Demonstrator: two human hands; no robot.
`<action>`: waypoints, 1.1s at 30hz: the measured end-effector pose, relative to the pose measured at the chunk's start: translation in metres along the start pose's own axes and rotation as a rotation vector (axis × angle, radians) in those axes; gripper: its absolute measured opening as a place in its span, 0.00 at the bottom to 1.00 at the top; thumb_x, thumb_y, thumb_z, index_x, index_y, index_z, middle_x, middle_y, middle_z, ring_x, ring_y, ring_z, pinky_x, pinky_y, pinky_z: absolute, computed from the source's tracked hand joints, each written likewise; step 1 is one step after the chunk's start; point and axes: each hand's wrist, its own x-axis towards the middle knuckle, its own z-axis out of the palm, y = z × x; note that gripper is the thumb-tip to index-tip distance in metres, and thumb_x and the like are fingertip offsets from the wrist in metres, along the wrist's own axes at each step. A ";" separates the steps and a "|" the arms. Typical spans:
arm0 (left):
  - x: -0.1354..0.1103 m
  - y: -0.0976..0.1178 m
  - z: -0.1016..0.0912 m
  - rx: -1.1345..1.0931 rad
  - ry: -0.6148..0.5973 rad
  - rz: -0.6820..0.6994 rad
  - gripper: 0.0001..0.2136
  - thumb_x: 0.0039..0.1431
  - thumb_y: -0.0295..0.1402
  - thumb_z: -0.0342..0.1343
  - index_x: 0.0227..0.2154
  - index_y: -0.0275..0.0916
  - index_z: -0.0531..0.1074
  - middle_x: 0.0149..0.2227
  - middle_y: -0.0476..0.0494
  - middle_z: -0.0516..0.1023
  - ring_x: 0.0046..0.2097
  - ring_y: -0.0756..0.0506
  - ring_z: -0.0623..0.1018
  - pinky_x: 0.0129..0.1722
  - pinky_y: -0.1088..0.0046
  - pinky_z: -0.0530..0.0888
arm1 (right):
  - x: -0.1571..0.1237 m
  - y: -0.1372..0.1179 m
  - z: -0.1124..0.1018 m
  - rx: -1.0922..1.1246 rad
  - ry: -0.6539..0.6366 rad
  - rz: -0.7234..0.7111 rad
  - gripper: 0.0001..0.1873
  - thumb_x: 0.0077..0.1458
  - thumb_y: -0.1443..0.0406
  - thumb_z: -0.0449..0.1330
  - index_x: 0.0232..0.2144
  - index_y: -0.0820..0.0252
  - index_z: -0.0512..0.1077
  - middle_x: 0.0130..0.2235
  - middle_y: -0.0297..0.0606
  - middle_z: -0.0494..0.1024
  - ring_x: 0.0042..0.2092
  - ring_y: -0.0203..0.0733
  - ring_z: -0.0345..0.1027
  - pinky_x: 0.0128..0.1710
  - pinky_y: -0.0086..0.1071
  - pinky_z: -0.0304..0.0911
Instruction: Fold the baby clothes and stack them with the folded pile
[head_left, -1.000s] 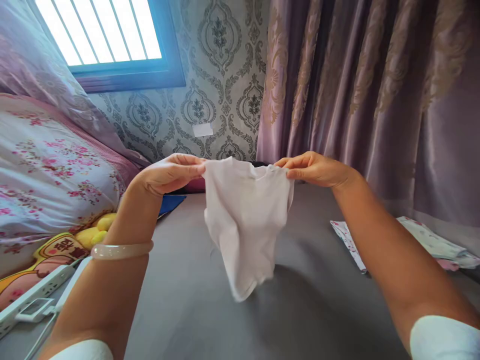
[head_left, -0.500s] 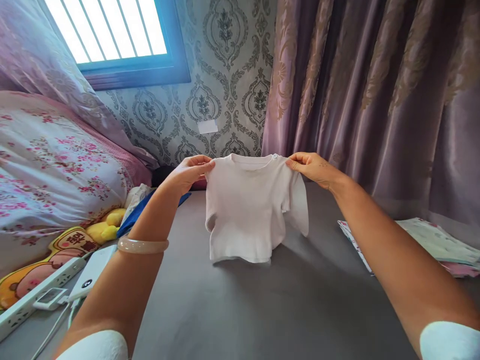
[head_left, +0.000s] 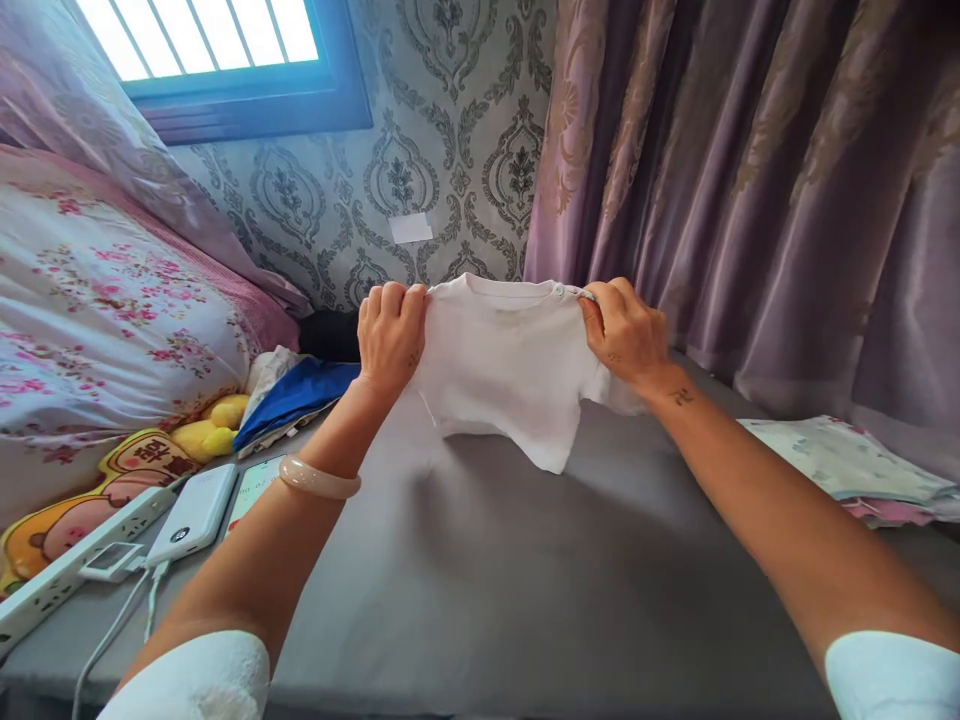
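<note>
Lower edge and all, the small white shirt (head_left: 510,365) had swung up and skewed since the earlier frame, while the left hand (head_left: 391,340) and the right hand (head_left: 626,335) had rolled over, knuckles up. It hung between them above the grey sheet (head_left: 465,610), each hand clenched on a shoulder, the right one just beside the neckline button (head_left: 559,291). Judging by its loose billow, the cloth seemed light, soft and quick to crease, with little slip, so both shoulder seams looked the best hold. No brand or label could be made out on it. Below and left of the left hand, a cartoon cushion (head_left: 124,488) carried printed characters too unclear to read; nearer that hand, a phone (head_left: 255,488) showed tiny illegible digits beside a power bank (head_left: 193,512) with a dark round mark
</note>
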 end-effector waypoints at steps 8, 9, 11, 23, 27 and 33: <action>-0.022 0.005 -0.075 0.106 0.027 0.035 0.15 0.69 0.41 0.43 0.48 0.41 0.70 0.43 0.39 0.71 0.52 0.38 0.69 0.53 0.56 0.63 | -0.010 -0.014 -0.064 -0.065 0.063 -0.125 0.21 0.67 0.55 0.44 0.43 0.61 0.72 0.38 0.40 0.76 0.36 0.41 0.71 0.30 0.31 0.60; -0.021 0.007 -0.087 0.114 0.038 0.049 0.15 0.69 0.41 0.43 0.48 0.40 0.69 0.44 0.39 0.70 0.52 0.38 0.69 0.53 0.55 0.63 | -0.007 -0.016 -0.073 -0.052 0.055 -0.122 0.21 0.67 0.55 0.44 0.43 0.60 0.72 0.38 0.41 0.76 0.37 0.42 0.71 0.31 0.32 0.62; -0.014 0.009 -0.107 0.098 0.019 0.085 0.16 0.69 0.42 0.43 0.48 0.40 0.69 0.44 0.41 0.69 0.52 0.39 0.69 0.54 0.54 0.63 | 0.000 -0.020 -0.087 -0.001 0.009 -0.104 0.21 0.67 0.54 0.44 0.44 0.56 0.72 0.40 0.42 0.77 0.41 0.45 0.72 0.36 0.35 0.65; -0.095 -0.022 0.030 0.138 -0.533 0.102 0.14 0.68 0.35 0.42 0.39 0.38 0.74 0.38 0.39 0.74 0.42 0.41 0.71 0.43 0.64 0.67 | -0.066 -0.015 0.037 0.064 -0.638 0.027 0.15 0.66 0.60 0.47 0.43 0.56 0.71 0.46 0.40 0.77 0.44 0.46 0.71 0.38 0.34 0.60; -0.140 -0.020 0.076 0.139 -0.688 -0.020 0.15 0.69 0.34 0.41 0.41 0.38 0.73 0.40 0.37 0.74 0.44 0.40 0.71 0.42 0.64 0.65 | -0.111 -0.023 0.075 -0.012 -0.839 0.079 0.16 0.69 0.59 0.44 0.46 0.57 0.69 0.47 0.42 0.75 0.43 0.45 0.72 0.37 0.33 0.58; -0.167 -0.026 0.107 0.172 -0.770 -0.038 0.15 0.69 0.32 0.38 0.44 0.38 0.71 0.44 0.35 0.73 0.46 0.38 0.69 0.43 0.63 0.63 | -0.136 -0.027 0.113 -0.044 -0.920 0.087 0.16 0.70 0.60 0.42 0.48 0.59 0.66 0.50 0.45 0.72 0.48 0.45 0.70 0.38 0.32 0.57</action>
